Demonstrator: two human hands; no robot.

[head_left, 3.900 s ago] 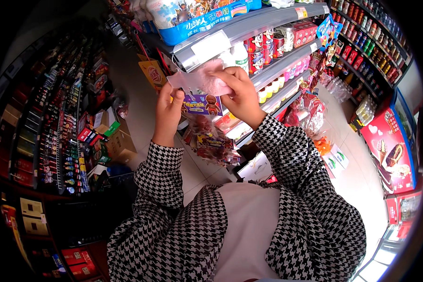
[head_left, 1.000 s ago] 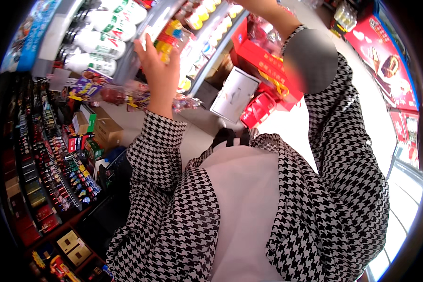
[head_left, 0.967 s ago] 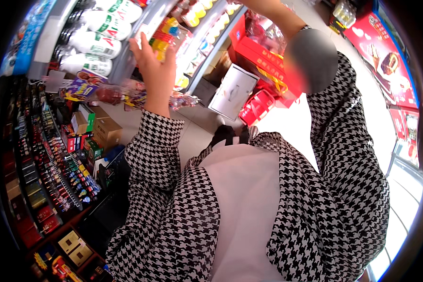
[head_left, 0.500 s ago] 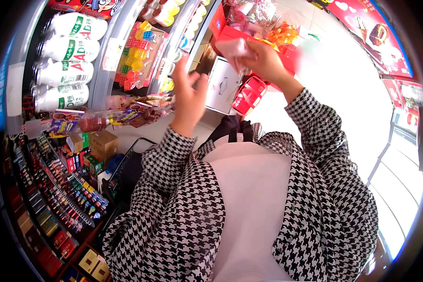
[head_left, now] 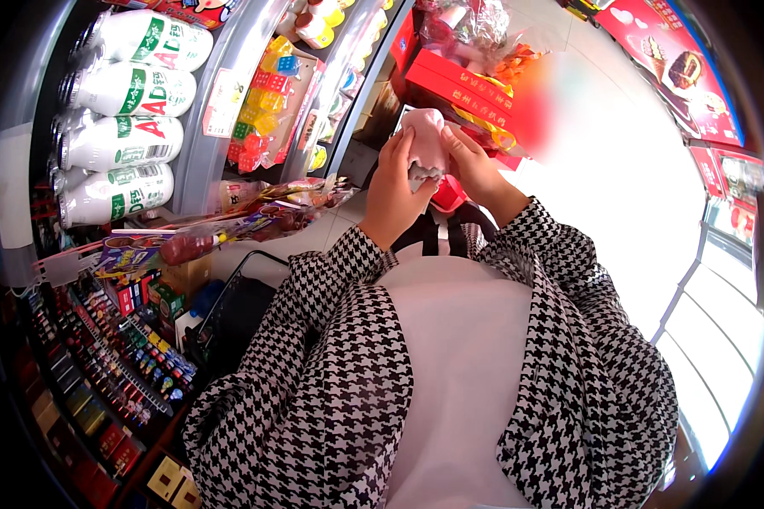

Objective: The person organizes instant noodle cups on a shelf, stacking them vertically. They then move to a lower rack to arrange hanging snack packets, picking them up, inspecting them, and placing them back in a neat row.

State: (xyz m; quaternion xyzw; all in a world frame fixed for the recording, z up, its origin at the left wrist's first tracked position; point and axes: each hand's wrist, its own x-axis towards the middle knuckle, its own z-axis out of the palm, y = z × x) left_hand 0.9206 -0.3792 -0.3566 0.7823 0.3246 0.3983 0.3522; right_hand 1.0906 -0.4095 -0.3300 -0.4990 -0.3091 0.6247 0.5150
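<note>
A crumpled pale pink cloth (head_left: 427, 142) is bunched up in front of my chest, between both hands. My left hand (head_left: 390, 193) grips its left side, fingers bent around the edge. On the other side, my right hand (head_left: 481, 176) pinches it, thumb and fingers pressed against the fabric. Some greyish folds show at its lower end. Partly behind the hands is a bright red object (head_left: 450, 195), mostly hidden. Just beyond the cloth lies a red box (head_left: 460, 89) with yellow trim.
Shelves at left carry white bottles (head_left: 132, 140) and colourful dice-shaped packs (head_left: 263, 106). Snack packets (head_left: 259, 225) jut out below them. A dark chair (head_left: 238, 310) stands by my left arm, near racks of small goods (head_left: 119, 339). Clear plastic-wrapped items (head_left: 475, 30) lie beyond the red box.
My left hand, empty and raised before, has come over and taken hold of the pink cloth. My right hand has brought the cloth nearer and lower. The view has shifted slightly.
</note>
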